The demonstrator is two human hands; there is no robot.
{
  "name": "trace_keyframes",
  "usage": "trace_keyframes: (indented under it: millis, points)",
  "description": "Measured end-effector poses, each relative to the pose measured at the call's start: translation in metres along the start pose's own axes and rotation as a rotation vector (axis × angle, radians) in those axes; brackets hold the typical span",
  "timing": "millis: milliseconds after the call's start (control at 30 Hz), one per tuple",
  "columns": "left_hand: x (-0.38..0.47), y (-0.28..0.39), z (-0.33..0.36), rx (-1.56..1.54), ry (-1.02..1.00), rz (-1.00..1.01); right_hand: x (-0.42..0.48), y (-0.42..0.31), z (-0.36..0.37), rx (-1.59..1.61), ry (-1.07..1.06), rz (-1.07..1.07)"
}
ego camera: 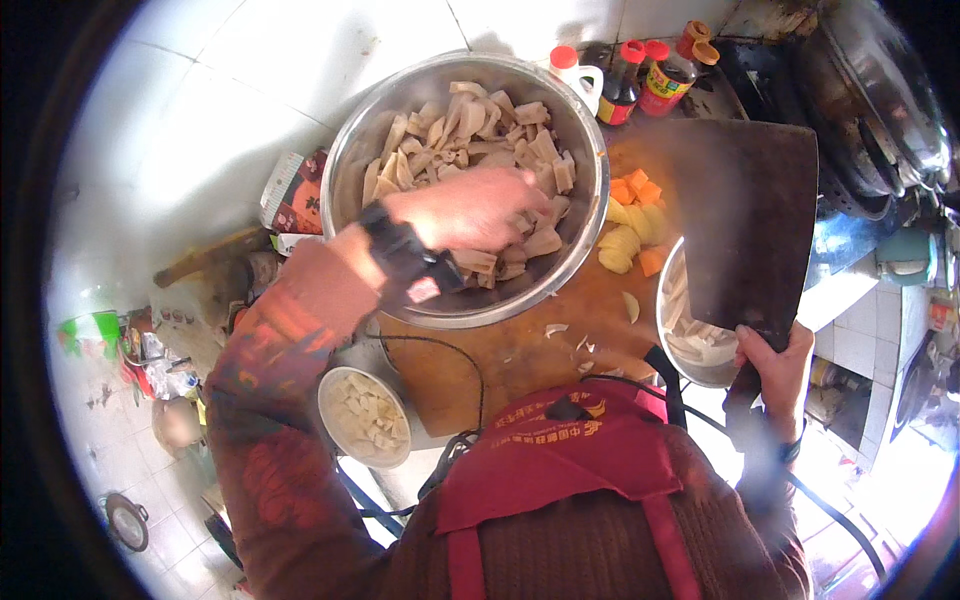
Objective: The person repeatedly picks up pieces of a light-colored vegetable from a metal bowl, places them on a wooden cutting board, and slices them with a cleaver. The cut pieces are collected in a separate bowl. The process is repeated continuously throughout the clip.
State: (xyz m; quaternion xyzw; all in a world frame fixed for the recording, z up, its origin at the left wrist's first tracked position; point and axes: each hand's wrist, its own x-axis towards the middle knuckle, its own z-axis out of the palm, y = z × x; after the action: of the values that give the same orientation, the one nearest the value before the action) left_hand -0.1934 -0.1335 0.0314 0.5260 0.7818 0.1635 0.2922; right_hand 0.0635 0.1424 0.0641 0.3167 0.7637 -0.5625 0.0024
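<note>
My left hand, with a black band at the wrist, reaches into a large metal basin heaped with cut lotus root. Its fingertips go down among the pieces, so its grip is partly hidden. In my right hand is the handle of a wide, dark-bladed cleaver. The blade is raised on the right, over part of a metal pot that holds pale slices. Orange chunks and yellow ridged pieces lie between basin and blade.
Basin and scraps rest on a wooden board; a dark cable crosses it. A bowl of white pieces stands lower left. Behind are a white jug and sauce bottles. Metal cookware stands far right, a packet left.
</note>
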Motion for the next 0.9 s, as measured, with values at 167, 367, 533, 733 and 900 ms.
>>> trace_keyframes:
  millis: [167,367,533,733,900]
  points:
    - [0.019,0.009,0.021,0.043,-0.233,-0.033,0.002,0.001,0.001,0.006,0.006,0.001]
    - [-0.01,-0.018,-0.007,0.143,0.01,-0.061,0.004,0.005,-0.002,-0.019,0.01,0.013]
    - [-0.067,-0.034,-0.039,0.02,0.321,-0.396,0.003,0.005,-0.002,-0.009,-0.001,-0.007]
    - [-0.125,0.014,-0.025,-0.831,0.634,-0.493,-0.009,-0.001,0.006,0.07,-0.075,-0.039]
    - [-0.155,0.075,0.03,-1.279,0.698,-0.4,-0.027,0.002,0.008,-0.067,-0.128,-0.065]
